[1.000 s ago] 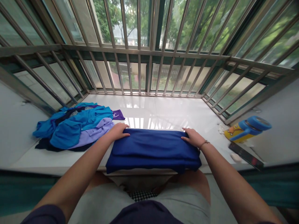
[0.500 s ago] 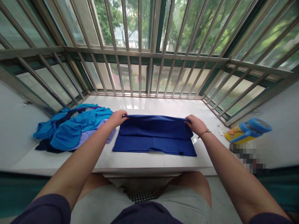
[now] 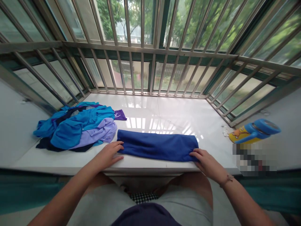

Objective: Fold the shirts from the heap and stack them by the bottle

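A dark blue cloth, folded into a long narrow strip, lies flat on the white ledge in front of me. At its left end is my left hand, fingertips touching the cloth's edge and thumb held apart below them. My right hand is at the lower right corner, its fingers resting on the fabric and its thumb lower down by the front edge. Both hands are open. What kind of garment or cloth this is cannot be made out from the folded strip.
On the left of the ledge lies a crumpled heap of bright blue, lilac and black clothes, with a purple piece sticking out. A blue and yellow bottle stands at the right, beside a blurred-out patch. Metal bars enclose the window.
The upper part of the blue cloth has been folded down toward me, making a narrower strip. Both hands came closer to the front edge and loosened their pinch. The purple piece is now uncovered.
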`<state>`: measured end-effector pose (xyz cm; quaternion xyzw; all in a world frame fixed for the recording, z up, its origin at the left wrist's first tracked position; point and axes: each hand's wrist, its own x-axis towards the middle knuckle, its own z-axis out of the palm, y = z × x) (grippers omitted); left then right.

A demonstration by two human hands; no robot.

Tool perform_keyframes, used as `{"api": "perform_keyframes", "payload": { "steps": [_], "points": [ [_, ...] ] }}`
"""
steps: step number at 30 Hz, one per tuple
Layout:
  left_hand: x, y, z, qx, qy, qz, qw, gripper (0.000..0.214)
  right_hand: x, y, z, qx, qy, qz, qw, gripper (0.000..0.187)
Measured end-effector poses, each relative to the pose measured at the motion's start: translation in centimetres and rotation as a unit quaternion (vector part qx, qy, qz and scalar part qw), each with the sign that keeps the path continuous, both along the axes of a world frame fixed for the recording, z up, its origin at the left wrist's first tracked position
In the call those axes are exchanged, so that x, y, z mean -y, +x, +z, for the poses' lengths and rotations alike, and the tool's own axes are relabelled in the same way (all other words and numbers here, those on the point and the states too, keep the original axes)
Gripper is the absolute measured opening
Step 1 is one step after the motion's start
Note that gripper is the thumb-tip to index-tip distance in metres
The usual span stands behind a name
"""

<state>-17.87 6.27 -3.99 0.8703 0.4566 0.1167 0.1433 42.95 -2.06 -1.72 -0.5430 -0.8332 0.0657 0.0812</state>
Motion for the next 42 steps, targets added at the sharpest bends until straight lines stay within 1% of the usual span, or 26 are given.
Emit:
{"api": "perform_keyframes", "payload": {
  "steps": [2, 4, 6, 8, 10, 11, 13, 15, 17, 18, 20, 22, 24, 26, 27, 28, 30, 33, 35, 36, 37, 39, 40, 42],
  "points": [
    [0.1, 0.3, 0.4, -0.003, 0.002, 0.010, 1.000, 0.037, 0.4, -0.2, 0.0, -0.018, 0.002, -0.025, 1.000, 0.036],
    [-0.9, 1.5, 1.4, 0.001, 0.021, 0.024, 1.000, 0.040, -0.4, -1.1, 0.7, -0.026, 0.032, -0.061, 0.997, 0.041],
    [-2.6, 3.7, 2.3, 0.014, 0.051, 0.039, 0.998, 0.045, -2.1, -3.0, 1.4, -0.024, 0.076, -0.095, 0.992, 0.047],
    [-4.2, 6.5, 2.6, 0.016, 0.077, 0.047, 0.996, 0.049, -4.1, -5.7, 1.5, -0.011, 0.104, -0.110, 0.988, 0.053],
    [-5.3, 9.2, 2.0, -0.004, 0.085, 0.047, 0.995, 0.054, -6.1, -8.3, 0.7, 0.011, 0.097, -0.113, 0.989, 0.060],
    [-5.7, 10.2, 1.4, -0.021, 0.082, 0.050, 0.995, 0.057, -7.0, -9.3, 0.1, 0.024, 0.079, -0.116, 0.990, 0.063],
    [-6.2, 11.3, 0.0, -0.054, 0.069, 0.073, 0.994, 0.060, -8.4, -10.4, -1.4, 0.051, 0.026, -0.146, 0.988, 0.066],
    [-6.6, 10.8, -1.4, -0.076, 0.052, 0.118, 0.989, 0.062, -9.2, -9.7, -2.8, 0.070, -0.019, -0.200, 0.977, 0.067],
    [-6.9, 9.3, -2.2, -0.079, 0.043, 0.155, 0.984, 0.062, -9.3, -7.8, -3.7, 0.072, -0.036, -0.252, 0.964, 0.066],
    [-7.1, 8.3, -2.4, -0.074, 0.042, 0.160, 0.983, 0.061, -9.2, -6.5, -3.9, 0.066, -0.033, -0.262, 0.962, 0.066],
    [-7.3, 6.5, -2.2, -0.055, 0.041, 0.141, 0.988, 0.060, -8.9, -3.9, -4.0, 0.041, -0.015, -0.243, 0.969, 0.066],
    [-7.6, 5.1, -1.6, -0.034, 0.025, 0.106, 0.994, 0.057, -8.7, -1.7, -3.5, 0.003, -0.008, -0.198, 0.980, 0.065],
    [-8.2, 4.4, -0.6, -0.018, -0.012, 0.079, 0.997, 0.050, -8.8, -0.2, -2.5, -0.033, -0.047, -0.159, 0.986, 0.059],
    [-9.0, 4.2, 0.8, -0.006, -0.050, 0.064, 0.997, 0.039, -9.1, 0.7, -1.0, -0.047, -0.104, -0.127, 0.985, 0.043],
    [-9.5, 4.2, 1.6, 0.003, -0.059, 0.059, 0.996, 0.035, -9.4, 0.9, 0.0, -0.048, -0.117, -0.111, 0.986, 0.035],
    [-10.0, 4.3, 2.5, 0.017, -0.058, 0.057, 0.997, 0.031, -9.6, 1.0, 1.0, -0.047, -0.112, -0.097, 0.988, 0.029],
    [-10.8, 4.5, 4.6, 0.063, -0.028, 0.057, 0.996, 0.027, -9.9, 1.1, 3.3, -0.057, -0.053, -0.084, 0.993, 0.025],
    [-10.9, 4.6, 7.6, 0.162, 0.051, 0.063, 0.984, 0.021, -9.6, 1.0, 6.4, -0.089, 0.086, -0.087, 0.988, 0.024],
    [-10.2, 4.5, 8.8, 0.215, 0.095, 0.074, 0.969, 0.030, -9.0, 1.0, 7.7, -0.096, 0.168, -0.094, 0.977, 0.021],
    [-9.6, 4.4, 9.1, 0.230, 0.109, 0.079, 0.964, 0.035, -8.6, 1.0, 7.8, -0.093, 0.198, -0.097, 0.971, 0.020],
    [-9.0, 4.3, 9.0, 0.236, 0.116, 0.080, 0.961, 0.037, -8.1, 1.1, 7.7, -0.087, 0.219, -0.100, 0.967, 0.018],
    [-7.5, 4.2, 8.0, 0.229, 0.112, 0.068, 0.965, 0.034, -7.1, 1.5, 6.2, -0.072, 0.233, -0.103, 0.964, 0.019],
    [-6.8, 4.2, 7.1, 0.219, 0.105, 0.054, 0.968, 0.028, -6.6, 1.8, 5.1, -0.064, 0.226, -0.101, 0.967, 0.021],
    [-5.4, 4.4, 4.9, 0.197, 0.093, 0.025, 0.976, 0.016, -5.5, 2.6, 2.1, -0.047, 0.192, -0.101, 0.975, 0.028]
  ]
}}
